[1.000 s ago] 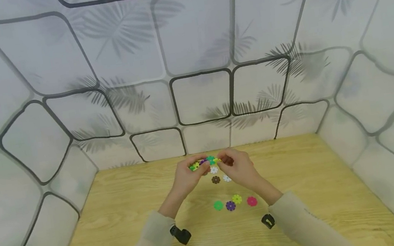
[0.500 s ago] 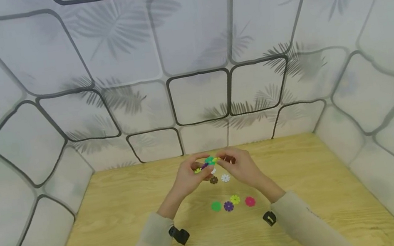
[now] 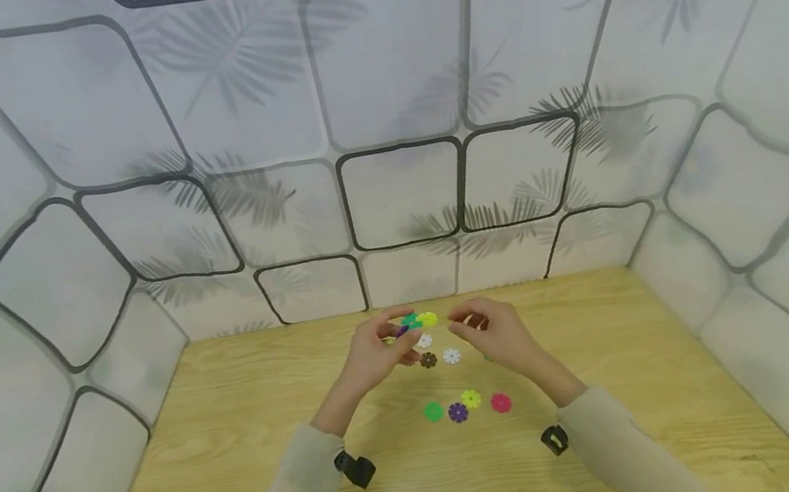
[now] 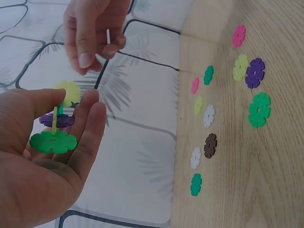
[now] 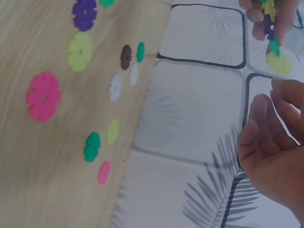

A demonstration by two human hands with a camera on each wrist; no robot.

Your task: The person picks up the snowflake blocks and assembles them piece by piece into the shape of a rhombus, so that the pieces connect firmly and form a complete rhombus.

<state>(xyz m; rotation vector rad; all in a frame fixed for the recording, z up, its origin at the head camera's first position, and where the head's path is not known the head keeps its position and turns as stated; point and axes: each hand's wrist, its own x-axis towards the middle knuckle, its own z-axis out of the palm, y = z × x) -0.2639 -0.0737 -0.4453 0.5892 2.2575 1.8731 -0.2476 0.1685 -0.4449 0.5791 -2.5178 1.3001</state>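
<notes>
My left hand (image 3: 376,348) pinches a short chain of interlocking plastic flower discs, raised above the table. In the left wrist view a green disc (image 4: 53,142) is nearest the palm, followed by a yellow disc seen edge-on, a purple disc (image 4: 46,119) and a teal-green disc partly behind the fingers. A yellow disc (image 4: 71,92) sticks out at the far end. Opposite that end, a small gap away, is my right hand (image 3: 492,335), its fingers loosely bent with nothing between them in the right wrist view.
Loose flower discs lie on the wooden table (image 3: 254,434). Nearer me are a green disc (image 3: 433,412), a purple disc (image 3: 458,413), a yellow disc (image 3: 471,399) and a pink disc (image 3: 501,403). Below the hands lie a brown disc (image 3: 428,360) and white discs. Patterned fabric walls (image 3: 402,194) surround the table.
My right hand has let go of the yellow disc at the chain's end and moved away to the right. The left hand still holds the chain, shifted slightly left.
</notes>
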